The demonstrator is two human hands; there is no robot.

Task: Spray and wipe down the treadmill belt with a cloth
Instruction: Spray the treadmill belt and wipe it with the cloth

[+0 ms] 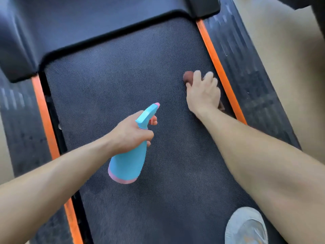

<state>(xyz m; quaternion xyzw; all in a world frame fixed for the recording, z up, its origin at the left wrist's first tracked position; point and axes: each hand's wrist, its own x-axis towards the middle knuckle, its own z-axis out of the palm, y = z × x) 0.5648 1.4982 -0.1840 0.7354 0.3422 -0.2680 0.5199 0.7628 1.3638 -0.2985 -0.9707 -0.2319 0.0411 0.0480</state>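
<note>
Left hand (130,133) round spray bottle (128,162); brown cloth (188,76) under right hand (204,95)

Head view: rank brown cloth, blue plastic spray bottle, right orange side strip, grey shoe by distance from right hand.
1. brown cloth, under the right hand.
2. right orange side strip, just beside that hand.
3. blue plastic spray bottle, to the left, gripped by the left hand.
4. grey shoe, bottom right.
</note>
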